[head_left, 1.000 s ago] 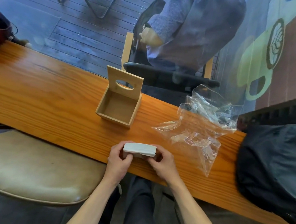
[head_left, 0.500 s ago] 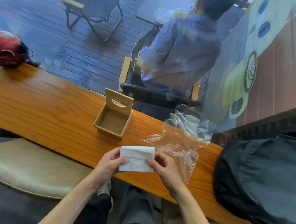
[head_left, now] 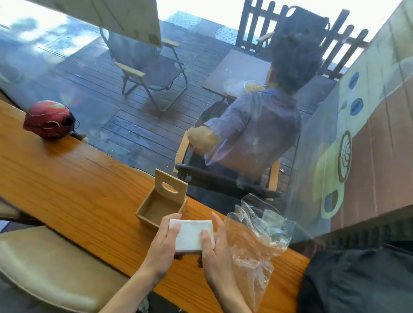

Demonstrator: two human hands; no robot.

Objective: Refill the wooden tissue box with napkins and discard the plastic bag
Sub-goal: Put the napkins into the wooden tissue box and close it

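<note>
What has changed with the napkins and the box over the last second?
Both hands, left hand and right hand, have carried the napkin stack forward from the near table edge, turning its broad face up, until it is just short of the wooden tissue box. The grip is unchanged. The box remains open and empty, and the plastic bag lies where it was.

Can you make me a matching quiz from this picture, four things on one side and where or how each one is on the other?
Things:
1. napkin stack
2. wooden tissue box
3. plastic bag
4. red helmet

States:
A. crumpled on the counter, right of the hands
B. far left on the counter
C. held between both hands
D. lid up, nothing inside

Pairs: 1-C, 2-D, 3-A, 4-B
</note>
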